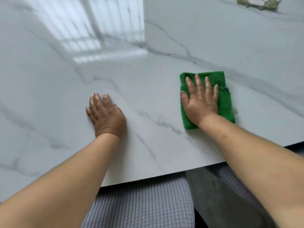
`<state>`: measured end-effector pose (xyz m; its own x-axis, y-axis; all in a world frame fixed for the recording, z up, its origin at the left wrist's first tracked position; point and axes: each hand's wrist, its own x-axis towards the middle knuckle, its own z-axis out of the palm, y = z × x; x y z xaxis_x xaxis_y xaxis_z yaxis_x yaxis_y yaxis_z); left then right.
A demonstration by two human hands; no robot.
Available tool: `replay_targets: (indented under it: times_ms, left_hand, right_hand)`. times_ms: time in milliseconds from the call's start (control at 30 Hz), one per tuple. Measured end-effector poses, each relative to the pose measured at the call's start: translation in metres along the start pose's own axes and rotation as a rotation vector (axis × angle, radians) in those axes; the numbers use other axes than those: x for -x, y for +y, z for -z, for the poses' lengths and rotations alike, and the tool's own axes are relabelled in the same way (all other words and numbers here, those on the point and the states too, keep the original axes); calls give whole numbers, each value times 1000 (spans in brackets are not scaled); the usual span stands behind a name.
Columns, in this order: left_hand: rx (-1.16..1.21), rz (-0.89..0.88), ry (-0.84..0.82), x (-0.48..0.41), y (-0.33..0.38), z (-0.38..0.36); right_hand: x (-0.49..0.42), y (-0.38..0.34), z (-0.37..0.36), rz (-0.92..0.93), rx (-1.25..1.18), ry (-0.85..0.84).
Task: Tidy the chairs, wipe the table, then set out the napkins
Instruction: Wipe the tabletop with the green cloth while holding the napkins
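A white marble table (148, 89) with grey veins fills most of the view. A folded green cloth (225, 99) lies flat on it, right of centre. My right hand (199, 101) presses palm-down on the cloth with the fingers spread, covering its left half. My left hand (105, 114) rests on the bare tabletop left of the cloth, fingers bent, holding nothing. No chairs or napkins are identifiable.
The table's near edge (164, 174) runs diagonally across the lower part of the view. Below it are grey waffle-textured fabric (141, 204) and a dark floor. A pale gold-patterned object (258, 3) sits at the far right of the table.
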<state>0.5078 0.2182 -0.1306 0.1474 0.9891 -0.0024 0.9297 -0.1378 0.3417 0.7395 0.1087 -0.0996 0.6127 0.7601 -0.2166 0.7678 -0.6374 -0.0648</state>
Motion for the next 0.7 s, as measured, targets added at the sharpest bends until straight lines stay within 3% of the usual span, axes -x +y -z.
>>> replay_targets:
  times_ms: [67, 133, 200, 267, 333, 467, 533, 567, 633, 700]
  left_hand:
    - [9, 4, -4, 0, 0, 1]
    - [23, 4, -10, 1, 0, 3]
    - [48, -11, -2, 0, 1, 3]
    - [50, -12, 3, 2, -2, 3]
    - [64, -6, 3, 2, -3, 3]
    - [46, -12, -3, 1, -1, 4]
    - [24, 2, -26, 1, 0, 7]
    - [9, 8, -33, 2, 0, 8]
    - [-46, 31, -52, 2, 3, 14]
    - [-115, 33, -69, 0, 21, 20]
  right_hand:
    - [14, -49, -8, 134, -9, -11]
    - [67, -83, -19, 420, -13, -34]
    - [124, -78, -31, 662, -9, -54]
    - [140, -40, -29, 698, 18, -105]
    - [107, 18, -20, 524, 104, -40]
    - [9, 91, 13, -119, 5, -97]
    - [-7, 66, 11, -165, -13, -59]
    - [-3, 46, 9, -79, 3, -55]
    - [28, 8, 0, 264, 21, -92]
    - [58, 15, 0, 604, 32, -158]
